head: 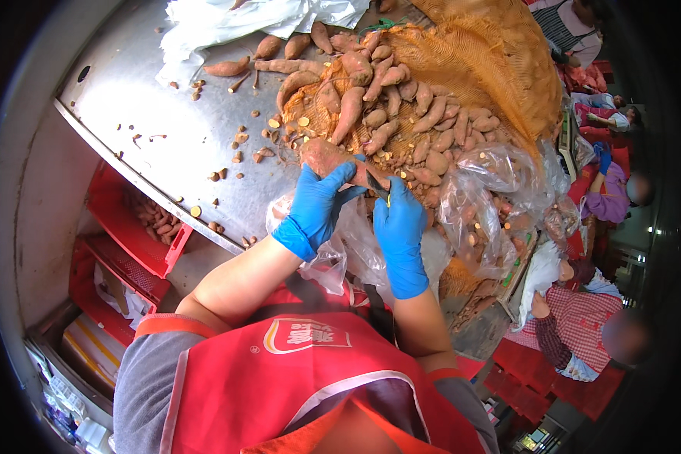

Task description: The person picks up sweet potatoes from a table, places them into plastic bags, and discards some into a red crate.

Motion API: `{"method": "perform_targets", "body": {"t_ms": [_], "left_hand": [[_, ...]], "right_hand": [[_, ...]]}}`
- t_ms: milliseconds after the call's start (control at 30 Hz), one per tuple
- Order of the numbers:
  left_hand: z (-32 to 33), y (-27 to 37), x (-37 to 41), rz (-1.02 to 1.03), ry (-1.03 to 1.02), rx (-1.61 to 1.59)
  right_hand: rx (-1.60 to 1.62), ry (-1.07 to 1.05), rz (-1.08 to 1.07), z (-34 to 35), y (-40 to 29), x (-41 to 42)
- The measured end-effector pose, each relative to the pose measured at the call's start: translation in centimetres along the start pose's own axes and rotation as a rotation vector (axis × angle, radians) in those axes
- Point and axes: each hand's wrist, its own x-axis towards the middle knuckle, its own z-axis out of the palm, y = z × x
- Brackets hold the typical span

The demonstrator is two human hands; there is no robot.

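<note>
My left hand (319, 203), in a blue glove, grips a large reddish sweet potato (324, 156) from its left side. A small knife (378, 186) is in my right hand (399, 227), also gloved in blue, with its dark blade against the right end of that sweet potato. Just beyond both hands lies a heap of sweet potatoes (383, 108), partly on an orange mesh sack (476, 62). Cut tips and round slices (195, 211) are scattered over the metal table (147, 108). A clear plastic bag (340, 244) hangs at the table's near edge, behind my wrists.
White plastic bags (249, 22) lie at the table's far side. Clear bags holding sweet potatoes (476, 210) stand at the right. Below the table, at left, is a red crate (130, 227) of sweet potatoes. Several people work at the right, one in a checked apron (581, 323).
</note>
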Motion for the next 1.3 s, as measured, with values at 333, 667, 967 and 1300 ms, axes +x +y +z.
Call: {"method": "perform_targets", "body": {"t_ms": [333, 667, 967, 1300], "left_hand": [[-0.4, 1.4, -0.1, 0.033, -0.235, 0.145], [-1.8, 3.2, -0.1, 0.002, -0.263, 0.319], [-4.3, 2.8, 0.7, -0.184, -0.298, 0.076], [-6.1, 3.3, 1.1, -0.161, -0.258, -0.120]], "right_hand": [[0.532, -0.051, 0.365, 1.5, 6.9, -0.2], [0.665, -0.104, 0.339, 2.0, 5.5, 3.9], [-0.055, -0.242, 0.138, 8.8, 0.6, 10.2], [1.462, -0.388, 0.692, 5.2, 4.5, 4.9]]}}
